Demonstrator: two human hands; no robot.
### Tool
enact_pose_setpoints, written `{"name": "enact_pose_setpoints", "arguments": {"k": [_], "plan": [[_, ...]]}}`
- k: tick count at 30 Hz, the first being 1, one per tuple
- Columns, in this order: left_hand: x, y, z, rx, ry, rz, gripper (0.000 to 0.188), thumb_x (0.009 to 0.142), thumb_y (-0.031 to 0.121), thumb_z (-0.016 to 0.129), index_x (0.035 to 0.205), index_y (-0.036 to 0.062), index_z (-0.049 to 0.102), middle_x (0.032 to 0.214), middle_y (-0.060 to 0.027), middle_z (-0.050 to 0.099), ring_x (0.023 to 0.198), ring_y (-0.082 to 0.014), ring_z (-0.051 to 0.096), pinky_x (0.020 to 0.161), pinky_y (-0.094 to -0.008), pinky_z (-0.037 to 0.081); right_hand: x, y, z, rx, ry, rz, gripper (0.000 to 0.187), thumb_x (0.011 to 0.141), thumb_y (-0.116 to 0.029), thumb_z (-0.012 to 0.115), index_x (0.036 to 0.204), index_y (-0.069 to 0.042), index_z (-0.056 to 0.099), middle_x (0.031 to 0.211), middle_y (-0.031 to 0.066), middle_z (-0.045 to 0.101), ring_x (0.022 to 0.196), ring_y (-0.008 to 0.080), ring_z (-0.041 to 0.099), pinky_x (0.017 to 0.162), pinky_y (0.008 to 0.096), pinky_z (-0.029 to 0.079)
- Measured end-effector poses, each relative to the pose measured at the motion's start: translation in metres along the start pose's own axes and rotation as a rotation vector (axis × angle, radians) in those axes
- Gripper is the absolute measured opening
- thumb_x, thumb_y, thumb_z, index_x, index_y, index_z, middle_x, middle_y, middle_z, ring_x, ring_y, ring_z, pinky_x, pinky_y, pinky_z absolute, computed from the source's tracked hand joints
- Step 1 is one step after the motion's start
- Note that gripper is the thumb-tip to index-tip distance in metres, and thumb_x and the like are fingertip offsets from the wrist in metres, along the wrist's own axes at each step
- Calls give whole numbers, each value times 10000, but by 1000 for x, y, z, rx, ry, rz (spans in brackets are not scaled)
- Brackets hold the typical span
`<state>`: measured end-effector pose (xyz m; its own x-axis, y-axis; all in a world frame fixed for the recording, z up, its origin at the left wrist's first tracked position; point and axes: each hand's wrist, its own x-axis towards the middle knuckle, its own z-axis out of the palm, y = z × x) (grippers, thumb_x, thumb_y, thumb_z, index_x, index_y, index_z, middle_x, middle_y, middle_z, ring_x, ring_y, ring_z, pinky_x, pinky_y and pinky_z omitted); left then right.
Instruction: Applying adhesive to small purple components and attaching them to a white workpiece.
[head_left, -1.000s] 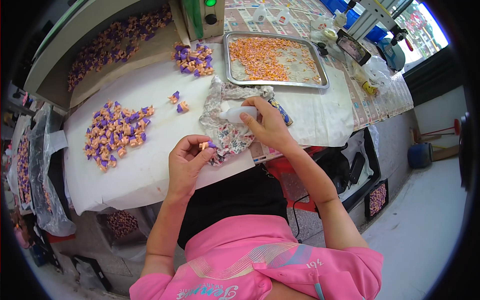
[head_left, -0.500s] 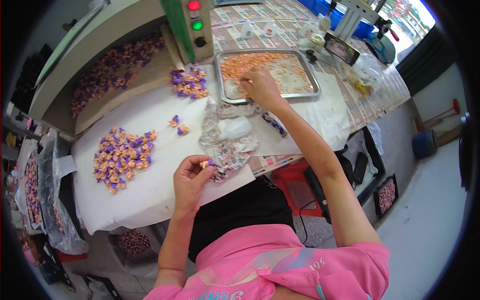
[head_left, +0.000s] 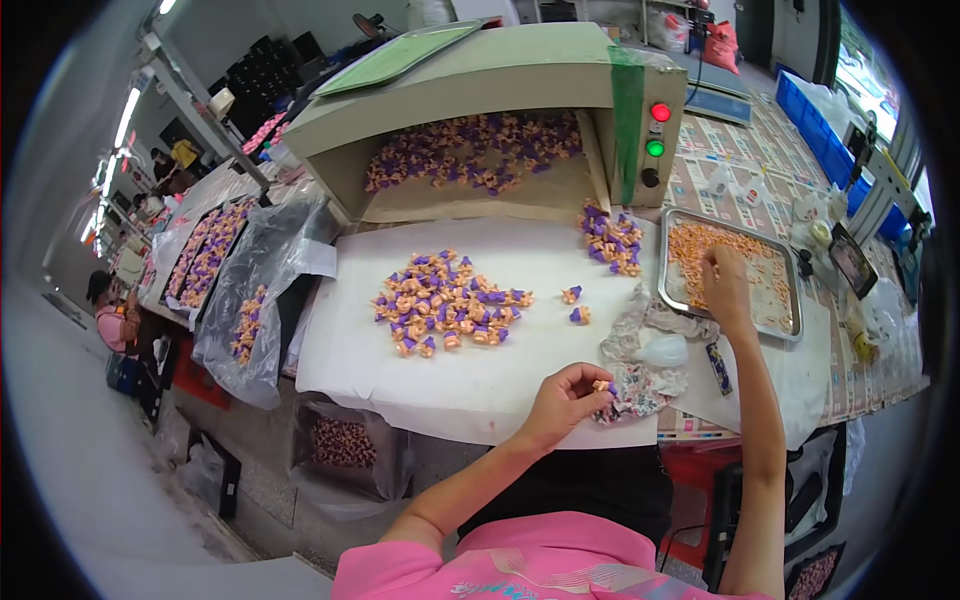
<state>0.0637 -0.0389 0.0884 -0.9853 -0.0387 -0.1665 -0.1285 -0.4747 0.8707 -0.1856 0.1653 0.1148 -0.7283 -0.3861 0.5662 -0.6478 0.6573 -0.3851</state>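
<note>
My left hand [head_left: 560, 408] pinches a small peach-and-purple plastic figure [head_left: 604, 387] between thumb and fingertips, just above a crumpled patterned cloth [head_left: 640, 385]. Over a metal tray [head_left: 732, 222] of small orange pieces [head_left: 690, 245], my right hand [head_left: 727, 285] reaches down with its fingers drawn together. Whatever those fingertips hold, if anything, is hidden. Two loose figures, one a purple-and-peach figure [head_left: 571, 294], lie left of the cloth. Further left spreads a big pile of such figures [head_left: 440, 305], and a smaller heap [head_left: 612, 238] sits beside the tray.
A translucent squeeze bottle [head_left: 662, 350] lies on the cloth, near a dark blue tube-like item [head_left: 718, 368]. Behind the white paper [head_left: 350, 350] stands a beige machine [head_left: 460, 80] with more figures in its opening. A phone [head_left: 852, 262] on a stand is at the right. Someone [head_left: 112, 320] sits far left.
The view has swung left and up, showing more of the machine and room. My left hand keeps the figure; my right hand is still at the tray, its fingers still together.
</note>
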Motion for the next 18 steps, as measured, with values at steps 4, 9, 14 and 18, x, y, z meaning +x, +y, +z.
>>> {"name": "enact_pose_setpoints", "arguments": {"k": [4,9,14,18], "plan": [[-1,-4,6,-37,13,-36,210,864,0,671,1066,10,614,898,-8,628,808,-73,609,748,-222,505,-21,-19,-20,321,5,129,36,879,-22,589,910,-9,580,753,46,552,708,155,515,648,300,425],[11,-24,2,-53,65,-55,233,820,-31,681,1044,13,634,831,-39,634,772,-127,641,720,-264,535,-69,-66,-26,669,-273,364,86,917,-115,599,884,-37,612,776,-32,572,682,36,455,619,187,383],[33,-75,17,-11,64,44,215,849,-24,663,1055,-17,602,928,-74,648,812,-129,627,772,-259,522,-143,-60,-8,1118,-400,561,65,928,-58,607,964,-5,599,865,-19,597,786,47,535,706,196,436],[38,-103,30,-8,49,28,222,854,-25,678,1062,-19,601,967,-69,645,857,-117,624,806,-253,526,-183,-48,-1,1292,-306,573,95,935,-73,617,986,-4,580,947,4,577,875,67,536,777,222,444]]}}
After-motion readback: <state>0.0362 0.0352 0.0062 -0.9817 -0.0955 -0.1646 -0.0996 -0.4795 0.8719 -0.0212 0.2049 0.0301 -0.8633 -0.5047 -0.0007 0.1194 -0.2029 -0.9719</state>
